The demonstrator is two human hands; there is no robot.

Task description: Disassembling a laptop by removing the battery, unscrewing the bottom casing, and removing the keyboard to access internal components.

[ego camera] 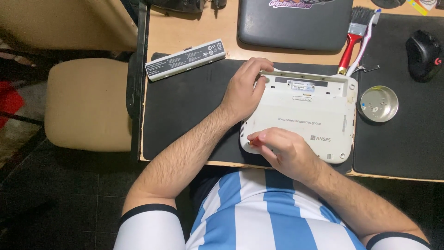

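Note:
A small white laptop [305, 115] lies upside down on a black mat [185, 106], its battery bay empty along the far edge. My left hand [245, 90] rests on the laptop's far left corner, fingers curled over the edge and holding it down. My right hand [282, 150] is closed around a red-handled screwdriver [255, 143], its tip at the near left corner of the laptop's base. The screwdriver is mostly hidden by my fingers.
A white battery pack [185, 59] lies at the mat's far left. A round metal dish [379, 103], a red-handled brush [354, 37], a toothbrush [365, 44], a black mouse [423, 54] and a closed grey laptop [293, 23] sit behind and right. A beige chair [85, 104] stands left.

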